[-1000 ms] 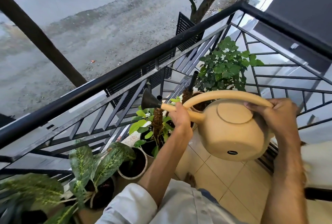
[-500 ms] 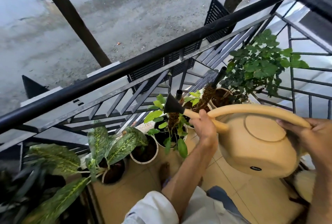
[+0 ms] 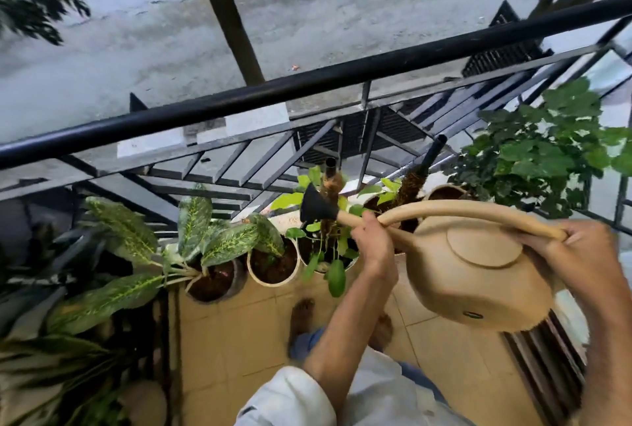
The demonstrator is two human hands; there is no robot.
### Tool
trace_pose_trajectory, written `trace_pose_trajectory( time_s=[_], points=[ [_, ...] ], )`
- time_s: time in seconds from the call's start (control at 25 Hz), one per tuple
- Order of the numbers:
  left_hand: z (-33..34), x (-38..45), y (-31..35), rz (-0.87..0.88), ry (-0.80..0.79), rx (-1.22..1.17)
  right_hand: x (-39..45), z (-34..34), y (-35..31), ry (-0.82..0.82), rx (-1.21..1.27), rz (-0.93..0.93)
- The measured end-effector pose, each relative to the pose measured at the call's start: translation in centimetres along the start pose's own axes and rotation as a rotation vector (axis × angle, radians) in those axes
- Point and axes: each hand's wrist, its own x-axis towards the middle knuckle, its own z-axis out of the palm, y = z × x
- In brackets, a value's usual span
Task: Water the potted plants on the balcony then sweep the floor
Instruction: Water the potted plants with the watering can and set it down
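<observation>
A tan tiled balcony floor runs along a black metal railing, with a grey street below it. At the far left, dark leaves lie in shadow and are blurred, so their pots cannot be made out. Next along the railing stands a spotted-leaf plant in a dark pot, then a pale pot showing only soil, then a small light-green plant with a fibre-wrapped pole. Two bare feet rest on the tiles just below these pots.

The left hand is closed around the spout of a beige watering can, just behind its black funnel-shaped rose, which sits over the light-green plant. Whether water is coming out cannot be told. A second poled pot is partly hidden behind the can's arched handle. The right hand grips the rear end of that handle, its forearm cut off at the frame's lower edge. A bushy dark-green plant stands in the right corner, its pot mostly hidden.

Compared with half a second ago, the view has swung left, the can sits lower right, and more of the shaded plants show.
</observation>
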Motion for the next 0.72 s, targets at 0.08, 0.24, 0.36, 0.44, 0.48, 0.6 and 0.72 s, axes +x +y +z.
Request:
trace_pose_trajectory(
  time_s=[0.08,0.24,0.36,0.44,0.48,0.6,0.72],
  points=[
    [1.4,0.0,-0.8,0.03,0.025,-0.068,1.6,-1.4,0.9,-0.065,-0.065,-0.065],
    [3.9,0.2,-1.8,0.03,0.1,-0.146,3.8,-3.3,1.8,-0.187,-0.133,-0.108],
    [5.0,0.5,-2.9,0.058,0.202,-0.15,6.2,-4.3,2.8,-0.36,-0.197,-0.117],
    [5.8,-0.2,-3.2,0.065,0.251,-0.184,7.5,-5.0,3.6,-0.525,-0.211,-0.095],
    [6.2,-0.3,-3.3,0.078,0.277,-0.19,8.0,-5.2,4.1,-0.592,-0.207,-0.079],
    [7.7,-0.6,-3.7,0.136,0.349,-0.18,8.9,-5.9,5.8,-0.703,-0.228,-0.054],
    [9.2,-0.1,-5.0,0.186,0.364,-0.165,9.1,-7.2,6.6,-0.751,-0.366,-0.034]
  ],
)
